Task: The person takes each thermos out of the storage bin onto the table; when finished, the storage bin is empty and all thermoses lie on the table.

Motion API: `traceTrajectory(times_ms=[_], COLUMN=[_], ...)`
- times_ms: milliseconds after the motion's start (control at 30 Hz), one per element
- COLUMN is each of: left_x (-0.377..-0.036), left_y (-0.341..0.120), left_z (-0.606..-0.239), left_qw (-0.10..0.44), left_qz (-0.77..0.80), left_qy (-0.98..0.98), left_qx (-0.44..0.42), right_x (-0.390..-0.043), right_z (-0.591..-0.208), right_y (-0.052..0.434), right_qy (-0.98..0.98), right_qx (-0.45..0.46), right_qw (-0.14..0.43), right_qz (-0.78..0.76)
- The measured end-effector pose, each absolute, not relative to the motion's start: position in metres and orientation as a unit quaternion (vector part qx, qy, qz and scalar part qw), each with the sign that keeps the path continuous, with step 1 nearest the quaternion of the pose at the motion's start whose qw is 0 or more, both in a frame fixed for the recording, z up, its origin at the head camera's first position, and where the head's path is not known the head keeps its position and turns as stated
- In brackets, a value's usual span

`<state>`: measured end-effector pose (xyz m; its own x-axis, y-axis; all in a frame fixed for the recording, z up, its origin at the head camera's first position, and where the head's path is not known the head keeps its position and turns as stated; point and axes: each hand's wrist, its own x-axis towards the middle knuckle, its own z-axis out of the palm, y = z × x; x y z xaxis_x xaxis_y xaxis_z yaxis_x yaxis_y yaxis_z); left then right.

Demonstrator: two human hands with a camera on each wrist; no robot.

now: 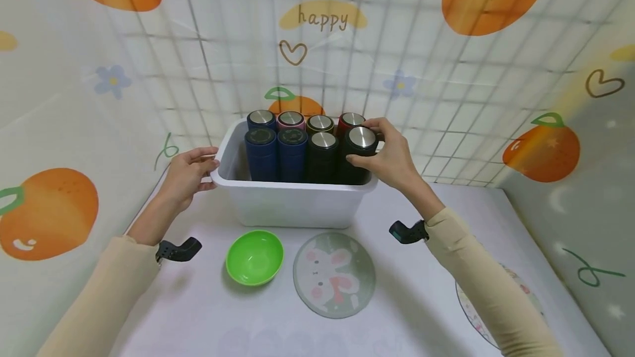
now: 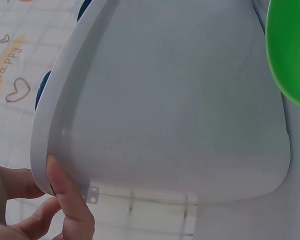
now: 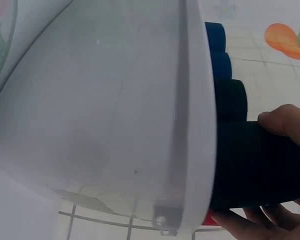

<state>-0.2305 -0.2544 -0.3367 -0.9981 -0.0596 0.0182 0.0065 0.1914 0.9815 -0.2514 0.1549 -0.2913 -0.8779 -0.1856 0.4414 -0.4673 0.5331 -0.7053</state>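
A white plastic bin (image 1: 292, 203) holds several thermos bottles in two rows, most with silver-topped lids. At the bin's left end my left hand (image 1: 186, 175) pinches the rim, its thumb on the outer side in the left wrist view. My right hand (image 1: 389, 153) grips the upper part of a black thermos (image 1: 361, 145) at the front right corner. That thermos (image 3: 260, 165) stands higher than its neighbours, its lower part hidden inside the bin. Beside it is another black thermos (image 1: 322, 153), then a blue thermos (image 1: 292, 153). A red thermos (image 1: 347, 120) sits behind.
In front of the bin are a green bowl (image 1: 254, 258) and a round rabbit-print mat (image 1: 334, 275). Another round patterned mat (image 1: 476, 307) lies partly under the right sleeve. A wire grid (image 1: 238, 59) behind a printed sheet stands at the back.
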Motion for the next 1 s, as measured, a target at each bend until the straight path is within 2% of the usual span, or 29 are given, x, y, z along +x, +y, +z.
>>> traceTrajectory(times_ms=[1000], left_x=[-0.228], left_y=[-0.256], left_z=[-0.335], left_qw=[0.027], left_qz=[-0.631], left_qy=[-0.775], left_qx=[0.022], right_x=[-0.229], right_z=[-0.25], right_y=[0.156], right_qy=[-0.814], right_qx=[0.233], right_qw=[0.271], right_qz=[0.457])
